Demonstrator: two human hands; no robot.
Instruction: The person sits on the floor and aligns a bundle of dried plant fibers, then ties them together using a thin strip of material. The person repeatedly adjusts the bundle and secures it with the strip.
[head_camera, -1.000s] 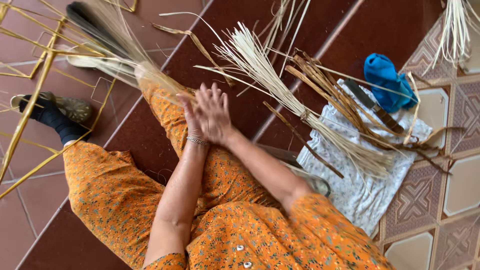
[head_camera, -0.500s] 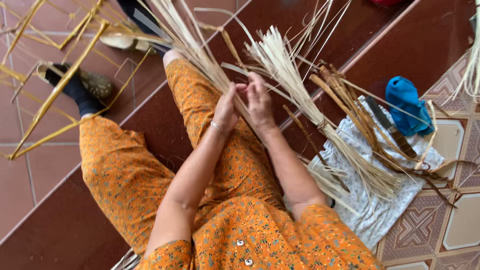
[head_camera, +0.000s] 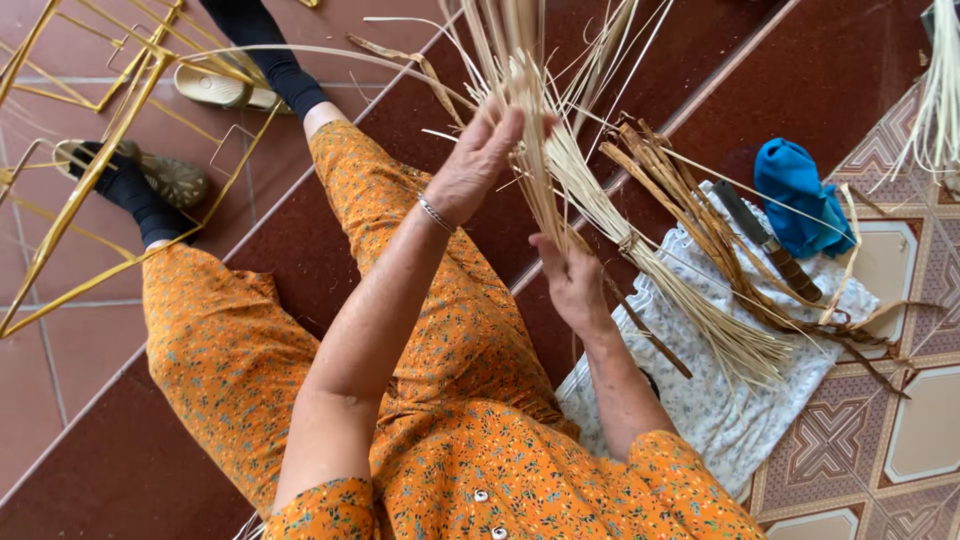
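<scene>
I see the left hand (head_camera: 478, 165) with fingers pressed against a bundle of pale straw strips (head_camera: 540, 150). The right hand (head_camera: 572, 283) pinches the same bundle lower down. Beyond that grip a blue cloth (head_camera: 795, 190) lies on a white floral cloth (head_camera: 720, 410).

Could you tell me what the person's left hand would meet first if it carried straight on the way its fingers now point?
Probably the pale straw bundle: the left hand points up and right, its fingertips already at the strands. Depth is hard to judge from above.
</scene>
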